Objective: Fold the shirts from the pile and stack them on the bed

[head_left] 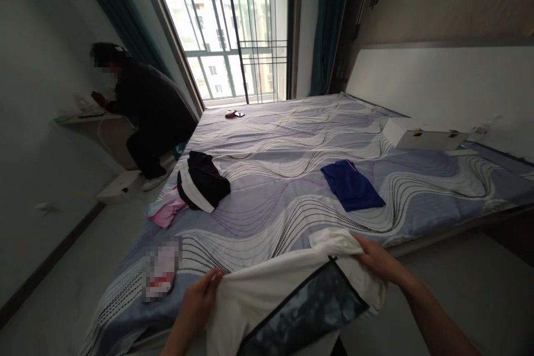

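Between my two hands a white T-shirt (237, 295) with a dark printed picture hangs stretched at the near edge of the bed (267, 194). My left hand (198, 300) is closed on its left edge. At the other end, my right hand (373, 256) grips bunched white cloth. Beyond the shirt, a folded blue garment (352, 184) lies flat on the patterned sheet. Black-and-white clothing (204, 181) sits in a heap to the left, with a pink garment (167, 208) beside it. The lower part of the shirt runs out of view.
A blurred white-and-red item (162, 272) lies at the bed's left corner. A white box (423, 134) stands near the headboard (442, 80). Small red and dark items (234, 114) rest at the far edge. A person in black (152, 105) sits by a small desk (112, 136).
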A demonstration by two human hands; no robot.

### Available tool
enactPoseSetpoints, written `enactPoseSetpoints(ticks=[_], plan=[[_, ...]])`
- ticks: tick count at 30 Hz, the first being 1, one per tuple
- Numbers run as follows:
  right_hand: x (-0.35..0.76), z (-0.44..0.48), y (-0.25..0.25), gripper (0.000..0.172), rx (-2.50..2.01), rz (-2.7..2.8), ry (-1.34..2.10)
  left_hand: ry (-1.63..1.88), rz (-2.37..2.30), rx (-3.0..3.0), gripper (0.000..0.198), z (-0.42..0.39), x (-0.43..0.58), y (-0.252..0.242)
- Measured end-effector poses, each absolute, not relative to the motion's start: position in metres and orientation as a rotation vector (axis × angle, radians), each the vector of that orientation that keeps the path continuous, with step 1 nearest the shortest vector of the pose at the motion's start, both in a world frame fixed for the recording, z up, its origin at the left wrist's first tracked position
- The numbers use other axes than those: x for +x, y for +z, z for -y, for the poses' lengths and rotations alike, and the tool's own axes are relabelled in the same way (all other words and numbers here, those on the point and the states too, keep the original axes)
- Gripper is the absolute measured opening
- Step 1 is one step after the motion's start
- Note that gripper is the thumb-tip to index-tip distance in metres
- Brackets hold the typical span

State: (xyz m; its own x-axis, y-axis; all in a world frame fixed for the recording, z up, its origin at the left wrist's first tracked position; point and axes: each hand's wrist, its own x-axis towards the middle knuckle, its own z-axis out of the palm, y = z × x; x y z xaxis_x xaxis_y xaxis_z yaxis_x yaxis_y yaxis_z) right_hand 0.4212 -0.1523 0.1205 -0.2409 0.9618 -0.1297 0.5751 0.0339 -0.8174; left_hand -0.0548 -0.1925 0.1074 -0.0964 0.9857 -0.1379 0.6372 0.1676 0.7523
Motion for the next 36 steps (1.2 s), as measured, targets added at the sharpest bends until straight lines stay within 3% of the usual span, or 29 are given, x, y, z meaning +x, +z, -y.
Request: enactPoseSetpoints(ticks=[8, 17, 22, 27, 32, 36], plan=[[0.407, 0.055, 0.095, 0.043, -1.586, 1.494, 0.481, 1.13, -2.184, 1.534, 0.032, 0.107, -0.072, 0.116], [0.391, -0.076, 0.103, 0.038, -1.749, 1.374, 0.121, 1.057, -2.319, 1.86, 0.033, -0.06, -0.07, 0.156], [0.381, -0.079, 0.041, 0.047, -2.216, 1.297, 0.196, 0.891, -2.297, 2.179, 0.057, -0.056, -0.02, 0.084], [0.375, -0.04, -0.028, 0.051, -2.255, 1.525, -0.005, 0.429, -2.182, 2.307, 0.055, 0.006, 0.001, -0.015], [0.378, -0.037, -0.028, 0.052, -2.313, 1.538, 0.019, 0.474, -2.484, 2.1, 0.05, 0.01, 0.0, -0.021], [0.38, -0.034, -0.023, 0.054, -2.288, 1.473, 0.05, 0.598, -2.657, 1.863, 0.058, -0.001, -0.02, -0.009]])
